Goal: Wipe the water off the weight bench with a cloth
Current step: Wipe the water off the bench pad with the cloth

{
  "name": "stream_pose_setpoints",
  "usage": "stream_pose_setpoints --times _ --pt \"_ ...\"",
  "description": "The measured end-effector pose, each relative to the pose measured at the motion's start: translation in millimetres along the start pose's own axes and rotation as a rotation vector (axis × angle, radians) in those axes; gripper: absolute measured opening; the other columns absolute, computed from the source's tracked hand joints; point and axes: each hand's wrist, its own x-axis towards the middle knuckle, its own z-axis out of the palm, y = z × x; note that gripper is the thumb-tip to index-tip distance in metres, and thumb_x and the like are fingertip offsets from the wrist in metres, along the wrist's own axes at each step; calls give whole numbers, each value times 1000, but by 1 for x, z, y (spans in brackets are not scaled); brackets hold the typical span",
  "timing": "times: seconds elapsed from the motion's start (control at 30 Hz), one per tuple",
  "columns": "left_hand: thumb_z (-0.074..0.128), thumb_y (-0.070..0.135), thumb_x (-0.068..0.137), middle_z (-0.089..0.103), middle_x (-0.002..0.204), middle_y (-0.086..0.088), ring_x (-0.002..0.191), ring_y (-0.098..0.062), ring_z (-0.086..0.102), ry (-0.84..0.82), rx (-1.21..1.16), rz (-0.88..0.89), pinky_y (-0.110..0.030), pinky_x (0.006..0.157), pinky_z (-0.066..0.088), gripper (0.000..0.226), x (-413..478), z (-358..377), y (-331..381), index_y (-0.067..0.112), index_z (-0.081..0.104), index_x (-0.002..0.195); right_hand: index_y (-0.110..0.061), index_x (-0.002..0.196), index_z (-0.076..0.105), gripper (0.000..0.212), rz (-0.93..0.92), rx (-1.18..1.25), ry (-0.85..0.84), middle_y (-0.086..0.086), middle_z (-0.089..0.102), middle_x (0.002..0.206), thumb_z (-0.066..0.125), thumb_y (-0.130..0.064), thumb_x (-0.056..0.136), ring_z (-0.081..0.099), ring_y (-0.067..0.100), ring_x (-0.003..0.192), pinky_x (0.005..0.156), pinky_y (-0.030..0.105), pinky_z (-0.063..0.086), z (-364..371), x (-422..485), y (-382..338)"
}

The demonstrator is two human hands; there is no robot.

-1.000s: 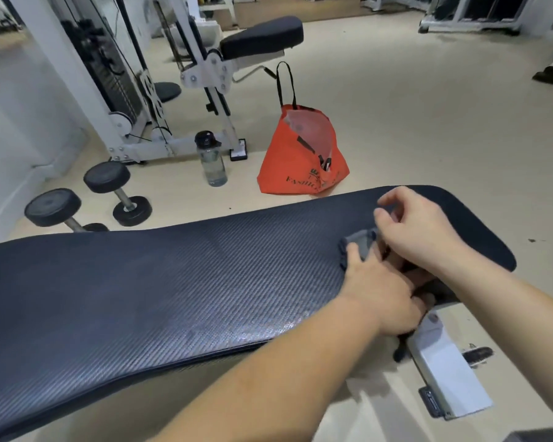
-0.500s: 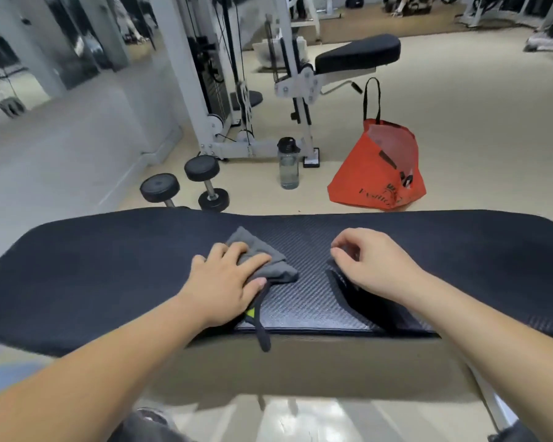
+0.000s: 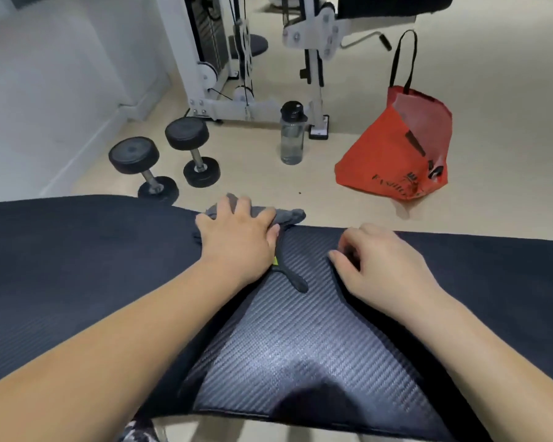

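Observation:
The black textured weight bench point(image 3: 77, 266) spans the whole lower view. A grey cloth point(image 3: 288, 215) lies at the bench's far edge, a dark strap from it trailing toward me. My left hand point(image 3: 240, 240) presses flat on the cloth with straight, spread fingers. My right hand point(image 3: 380, 266) rests on the bench pad to the right of the cloth, fingers loosely curled, holding nothing. I cannot make out water on the pad; it shines in the middle near me.
On the floor beyond the bench stand two black dumbbells point(image 3: 160, 157), a clear water bottle point(image 3: 291, 135) and an orange tote bag point(image 3: 399, 151). A white cable machine point(image 3: 224, 59) and another padded seat stand farther back. A pale wall is at left.
My left hand has slid the cloth across the pad to the far edge. The right hand has stayed resting on the bench. My view has moved closer over the bench.

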Motion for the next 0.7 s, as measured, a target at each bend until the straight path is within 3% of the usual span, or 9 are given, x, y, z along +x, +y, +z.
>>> stream_pose_setpoints --times 0.2,0.27,0.33,0.4,0.47,0.53,0.6,0.63,0.7 --pt "65 35 88 61 121 -12 98 -36 54 34 -64 98 -46 70 42 46 -50 -6 52 27 58 133 -21 95 69 21 93 107 -166 -2 65 91 56 -37 90 58 25 91 81 40 51 -8 -6 0" --pt "76 27 72 63 117 -9 94 -35 57 -158 -163 105 -45 67 47 57 -87 -25 65 29 60 127 -19 78 63 13 199 183 -354 2 66 89 56 -23 88 60 27 92 78 38 50 -32 1 -10" --pt "74 30 80 60 126 -7 107 -36 56 -400 -279 141 -49 76 50 55 -112 -56 73 34 57 132 -18 68 58 22 386 337 -583 -2 66 80 54 -16 90 60 19 80 69 30 46 -65 9 -18" --pt "55 35 99 59 134 -3 121 -32 55 -645 -550 75 -41 94 46 40 -119 -92 72 34 54 139 -18 65 51 31 532 544 -690 -7 54 64 53 -19 96 48 15 64 62 28 38 -106 12 -24" --pt "50 35 101 71 122 2 113 -22 64 -779 -943 -97 -30 98 48 33 -115 -148 65 34 64 131 -23 68 51 27 614 712 -654 -2 47 67 53 -24 95 43 18 68 68 30 35 -157 9 -33" --pt "51 34 100 75 96 8 88 -17 68 -772 -1184 -229 -38 86 57 22 -108 -219 61 37 69 113 -19 76 58 23 629 869 -573 1 51 75 57 -24 98 45 17 72 70 31 36 -221 7 -46" --pt "52 29 105 72 81 10 71 -18 66 -726 -1402 -324 -31 61 57 19 -102 -303 62 34 70 109 -14 98 70 21 620 988 -513 -4 67 91 65 -34 99 60 12 84 75 27 45 -296 8 -61" --pt "51 29 107 75 87 9 75 -16 70 -715 -1530 -375 -25 61 55 21 -101 -344 64 31 70 117 -16 112 71 33 617 1017 -513 -4 73 104 68 -45 95 67 12 99 85 25 49 -332 9 -66" --pt "51 31 108 77 119 3 106 -13 73 -691 -1798 -456 -24 80 56 30 -106 -416 65 27 64 134 -17 122 71 54 557 1127 -556 5 78 117 67 -59 89 71 22 115 100 35 53 -401 8 -76"
